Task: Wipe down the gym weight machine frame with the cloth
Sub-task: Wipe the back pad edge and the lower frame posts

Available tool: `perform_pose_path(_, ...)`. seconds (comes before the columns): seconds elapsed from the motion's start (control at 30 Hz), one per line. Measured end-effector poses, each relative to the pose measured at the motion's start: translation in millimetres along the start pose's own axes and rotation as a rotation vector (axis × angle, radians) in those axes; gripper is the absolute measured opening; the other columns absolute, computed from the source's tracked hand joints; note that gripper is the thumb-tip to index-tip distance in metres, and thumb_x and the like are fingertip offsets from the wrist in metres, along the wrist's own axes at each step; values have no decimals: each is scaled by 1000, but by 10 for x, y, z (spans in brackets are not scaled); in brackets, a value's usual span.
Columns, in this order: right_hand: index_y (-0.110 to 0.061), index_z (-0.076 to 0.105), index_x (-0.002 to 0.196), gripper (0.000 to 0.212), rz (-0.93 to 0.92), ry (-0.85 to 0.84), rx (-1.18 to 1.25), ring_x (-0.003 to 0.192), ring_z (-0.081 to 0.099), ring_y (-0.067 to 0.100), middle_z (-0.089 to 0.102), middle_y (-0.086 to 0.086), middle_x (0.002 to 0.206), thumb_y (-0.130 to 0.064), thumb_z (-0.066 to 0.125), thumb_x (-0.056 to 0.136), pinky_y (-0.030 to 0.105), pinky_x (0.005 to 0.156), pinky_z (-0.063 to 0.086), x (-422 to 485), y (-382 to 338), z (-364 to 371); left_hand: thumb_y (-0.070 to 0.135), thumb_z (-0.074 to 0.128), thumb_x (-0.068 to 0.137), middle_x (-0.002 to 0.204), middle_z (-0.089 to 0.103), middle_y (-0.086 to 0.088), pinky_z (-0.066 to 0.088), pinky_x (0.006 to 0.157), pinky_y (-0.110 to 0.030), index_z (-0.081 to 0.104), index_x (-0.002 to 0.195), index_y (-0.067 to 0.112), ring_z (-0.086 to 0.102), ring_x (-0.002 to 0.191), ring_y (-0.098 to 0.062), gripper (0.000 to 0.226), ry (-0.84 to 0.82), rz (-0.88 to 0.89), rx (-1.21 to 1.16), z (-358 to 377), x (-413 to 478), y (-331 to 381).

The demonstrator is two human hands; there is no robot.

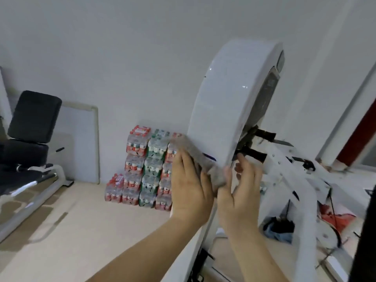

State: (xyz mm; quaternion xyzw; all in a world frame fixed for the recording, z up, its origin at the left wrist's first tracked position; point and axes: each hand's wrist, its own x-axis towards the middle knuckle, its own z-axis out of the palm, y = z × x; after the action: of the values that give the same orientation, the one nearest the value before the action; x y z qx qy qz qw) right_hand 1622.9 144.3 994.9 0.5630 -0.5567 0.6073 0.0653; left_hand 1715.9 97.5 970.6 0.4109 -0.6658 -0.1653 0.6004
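The left hand (191, 186) lies flat, fingers straight, pressing the grey cloth (184, 148) against the lower end of the curved white shroud (223, 98). Just beside it, the right hand (241, 192) curls its fingers round the shroud's edge, thumb touching the cloth. The shroud's long axis arcs upward from both hands.

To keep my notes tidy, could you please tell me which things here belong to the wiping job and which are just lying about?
Job: cloth, frame, left hand, right hand.
Lying about: bottle packs, bench, board.
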Motion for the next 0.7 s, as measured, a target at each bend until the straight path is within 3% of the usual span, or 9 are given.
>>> perform_pose_path(0.17,-19,52,110,28,130,46,-172,96,57,14,46,-8,108,-43,60,99,42,73,57,-683,101,190,37,34,105,120,55,-2,53,88,-56,44,130,30,57,106,-28,28,-380,-162,-73,-217,-859,-1103)
perform_pose_path(0.27,-22,57,91,15,67,-54,-287,83,54,10,52,-13,91,-36,59,97,41,66,52,-1140,61,371,23,36,98,121,57,0,50,99,-51,53,120,27,55,113,-26,28,-419,-226,-135,-319,-607,-1100)
perform_pose_path(0.33,-19,65,100,13,-14,-142,-315,95,60,14,61,-9,100,-29,58,96,43,76,54,-1351,25,465,11,41,91,114,64,12,52,94,-40,54,125,30,60,108,-10,42,-372,-301,-295,-387,-356,-953)
perform_pose_path(0.4,-8,67,120,28,-117,-229,-342,124,58,23,63,4,126,-18,53,98,47,100,51,-1444,7,505,3,42,94,110,63,36,51,99,-31,45,144,39,59,106,10,63,-429,-430,-486,-390,-234,-968)
perform_pose_path(0.43,-3,64,130,36,-159,-282,-372,138,49,26,58,9,139,-15,50,99,50,111,44,-1455,4,510,0,39,96,122,60,38,46,108,-32,41,150,38,55,117,11,66,-482,-459,-589,-375,-228,-995)
perform_pose_path(0.5,1,51,145,47,-210,-410,-465,152,30,29,43,13,157,-16,43,101,53,122,29,-1468,37,523,0,35,103,142,59,13,38,116,-39,45,150,28,50,135,-8,56,-562,-492,-740,-307,-404,-1160)
perform_pose_path(0.6,-2,34,155,57,-263,-648,-591,157,15,25,23,10,168,-27,36,104,50,126,18,-1529,208,591,17,36,108,122,68,-21,48,99,-23,60,129,2,63,121,-23,35,-597,-704,-725,-360,-847,-1447)
perform_pose_path(0.63,-2,33,156,59,-296,-725,-620,158,13,25,21,10,168,-29,36,104,49,126,16,-1571,267,622,21,36,108,112,71,-22,50,89,-17,62,115,-2,67,108,-15,35,-626,-768,-669,-392,-995,-1545)
perform_pose_path(0.7,-2,34,156,62,-372,-838,-689,158,12,24,22,10,168,-33,39,103,49,127,14,-1650,396,693,26,31,108,73,73,-4,48,67,-11,57,84,8,62,69,4,40,-687,-875,-615,-436,-1187,-1750)
